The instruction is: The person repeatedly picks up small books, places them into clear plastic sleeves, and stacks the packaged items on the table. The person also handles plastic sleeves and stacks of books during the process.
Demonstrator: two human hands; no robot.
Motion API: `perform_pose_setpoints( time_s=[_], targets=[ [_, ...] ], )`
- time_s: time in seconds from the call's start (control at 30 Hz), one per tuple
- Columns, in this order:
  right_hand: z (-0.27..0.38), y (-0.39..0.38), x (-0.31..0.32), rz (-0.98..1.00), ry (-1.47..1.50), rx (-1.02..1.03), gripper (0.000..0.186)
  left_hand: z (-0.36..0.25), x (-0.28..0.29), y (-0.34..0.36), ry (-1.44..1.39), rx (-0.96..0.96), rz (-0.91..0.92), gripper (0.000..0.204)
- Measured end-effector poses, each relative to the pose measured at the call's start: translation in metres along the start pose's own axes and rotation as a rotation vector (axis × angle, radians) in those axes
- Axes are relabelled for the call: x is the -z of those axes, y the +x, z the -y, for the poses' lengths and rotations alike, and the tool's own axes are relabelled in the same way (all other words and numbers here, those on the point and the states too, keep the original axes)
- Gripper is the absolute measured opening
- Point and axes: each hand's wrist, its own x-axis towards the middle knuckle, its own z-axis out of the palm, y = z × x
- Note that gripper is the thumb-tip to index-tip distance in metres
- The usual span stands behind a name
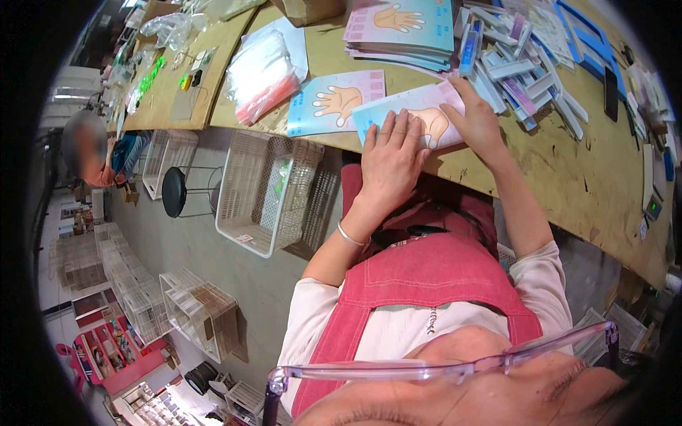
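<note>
A blue-and-pink printed sheet (pixel 433 98) with a drawn hand on it lies in front of me at the table's near edge. It looks bent or folded along its near side. My left hand (pixel 393 160) rests flat on it, fingers stretched out. At the sheet's right end, my right hand (pixel 477 122) grips the edge between thumb and fingers; part of that grip is hidden. Just left, partly beneath, lies a similar printed sheet (pixel 337 103). A stack of such sheets (pixel 399 28) stands farther back.
Plastic bags with red edges (pixel 266 89) lie to the left. Narrow boxes and white plastic pieces (pixel 522 78) are heaped on the right, near a black phone-like object (pixel 610 94). Below the table stand a white crate (pixel 245 192) and a black stool (pixel 173 192). Another person (pixel 92 153) is far left.
</note>
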Motion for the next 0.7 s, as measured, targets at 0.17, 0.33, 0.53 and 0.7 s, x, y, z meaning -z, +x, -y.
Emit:
perform_pose_setpoints(
  time_s=[0.17,0.33,0.53,0.7],
  targets=[
    [-0.005,0.001,-0.006,0.108,-0.125,-0.068,0.041,0.004,-0.012,0.000,0.039,0.050,0.046,0.059],
    [-0.005,0.006,-0.010,0.130,-0.162,-0.089,0.037,0.006,-0.016,0.003,0.046,0.071,0.059,0.062],
    [-0.003,0.007,-0.008,0.125,-0.140,-0.101,0.035,0.004,-0.014,0.005,0.047,0.087,0.084,0.063],
    [-0.008,0.007,-0.011,0.120,-0.139,-0.101,0.036,0.005,-0.016,0.005,0.056,0.060,0.061,0.066]
  ],
)
